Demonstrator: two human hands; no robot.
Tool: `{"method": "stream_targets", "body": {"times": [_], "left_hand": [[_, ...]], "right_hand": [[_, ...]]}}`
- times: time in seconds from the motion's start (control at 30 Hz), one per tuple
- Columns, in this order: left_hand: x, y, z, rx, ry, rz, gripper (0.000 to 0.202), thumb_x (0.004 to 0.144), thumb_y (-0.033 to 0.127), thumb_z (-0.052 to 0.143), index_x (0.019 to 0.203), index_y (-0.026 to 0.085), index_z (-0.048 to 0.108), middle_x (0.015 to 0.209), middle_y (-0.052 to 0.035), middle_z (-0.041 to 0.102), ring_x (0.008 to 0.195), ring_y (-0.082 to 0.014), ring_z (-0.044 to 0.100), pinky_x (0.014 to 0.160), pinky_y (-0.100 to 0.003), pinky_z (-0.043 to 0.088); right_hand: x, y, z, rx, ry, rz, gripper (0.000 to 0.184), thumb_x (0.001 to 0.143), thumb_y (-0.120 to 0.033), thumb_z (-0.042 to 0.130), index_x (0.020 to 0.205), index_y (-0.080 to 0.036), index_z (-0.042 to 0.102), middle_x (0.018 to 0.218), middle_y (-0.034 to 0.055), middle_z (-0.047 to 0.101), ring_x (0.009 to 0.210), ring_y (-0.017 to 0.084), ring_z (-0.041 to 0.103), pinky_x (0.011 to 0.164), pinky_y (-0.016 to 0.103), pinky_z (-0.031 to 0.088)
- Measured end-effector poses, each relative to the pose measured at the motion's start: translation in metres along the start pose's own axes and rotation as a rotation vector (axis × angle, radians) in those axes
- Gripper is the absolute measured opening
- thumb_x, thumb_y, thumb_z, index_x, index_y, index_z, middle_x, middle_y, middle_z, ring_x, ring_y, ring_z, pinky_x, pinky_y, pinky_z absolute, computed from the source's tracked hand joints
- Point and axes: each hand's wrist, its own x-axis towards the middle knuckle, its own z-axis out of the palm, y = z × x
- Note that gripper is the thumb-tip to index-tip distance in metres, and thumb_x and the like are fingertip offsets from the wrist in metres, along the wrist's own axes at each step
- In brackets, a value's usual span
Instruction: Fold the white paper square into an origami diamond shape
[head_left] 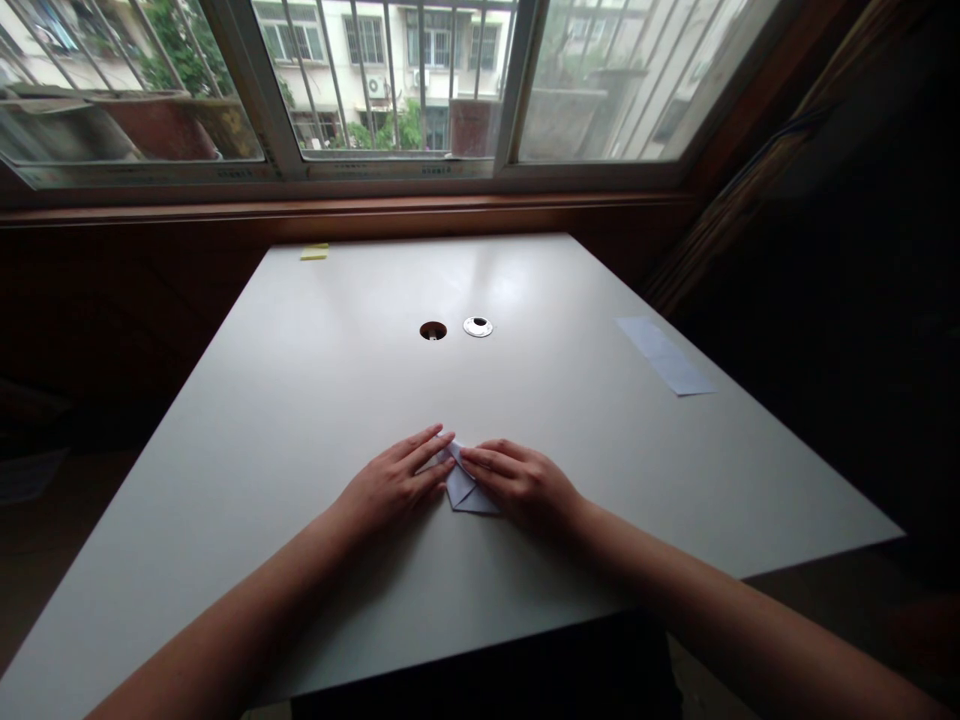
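Observation:
A small piece of folded white paper lies on the white table, with crease lines and a pointed upper end showing. My left hand rests at its left edge, fingers stretched out and slightly apart, the tips touching the paper. From the other side my right hand presses on the paper, its fingers close together and its thumb hidden. The paper's right part is covered by this hand.
The white table has a round hole with a metallic-looking ring cover beside it. A flat white sheet lies at the right edge, a yellow sticky note at the far left corner. A barred window stands behind.

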Motion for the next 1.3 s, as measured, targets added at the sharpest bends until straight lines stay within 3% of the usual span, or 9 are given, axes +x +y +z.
{"method": "stream_targets", "body": {"times": [0.2,0.5,0.97,1.3], "left_hand": [[-0.003,-0.002,0.004,-0.023,-0.02,0.034,0.035,0.099,0.026,0.048,0.132,0.017,0.056,0.141,-0.0095,0.054,0.138,-0.0246,0.043,0.111,-0.043,0.046],[-0.002,-0.001,0.002,-0.012,-0.045,0.03,0.037,0.099,0.024,0.047,0.134,0.016,0.054,0.144,-0.0103,0.051,0.139,-0.0245,0.041,0.112,-0.042,0.044],[-0.005,-0.001,0.004,-0.068,-0.025,0.016,0.035,0.099,0.023,0.046,0.133,0.018,0.056,0.141,-0.0102,0.055,0.137,-0.0229,0.044,0.111,-0.042,0.045],[-0.003,0.001,0.001,-0.04,-0.008,0.02,0.032,0.098,0.023,0.048,0.128,0.016,0.059,0.137,-0.0115,0.057,0.135,-0.024,0.046,0.11,-0.041,0.047]], "right_hand": [[0.0,0.008,-0.006,-0.061,-0.039,-0.144,0.032,0.095,-0.007,0.048,0.122,-0.01,0.064,0.123,0.0123,0.066,0.108,0.022,0.063,0.091,0.035,0.06],[0.0,0.009,-0.008,-0.059,-0.033,-0.168,0.033,0.094,-0.007,0.049,0.123,-0.01,0.063,0.123,0.0132,0.066,0.11,0.021,0.063,0.093,0.035,0.059],[-0.009,-0.004,-0.007,0.029,0.003,-0.049,0.029,0.093,-0.011,0.054,0.119,-0.013,0.065,0.117,0.0108,0.069,0.111,0.022,0.062,0.092,0.037,0.06],[-0.01,-0.024,-0.015,-0.057,-0.036,0.054,0.035,0.091,-0.038,0.062,0.118,-0.016,0.067,0.12,0.0114,0.069,0.113,0.027,0.061,0.09,0.041,0.057]]}}
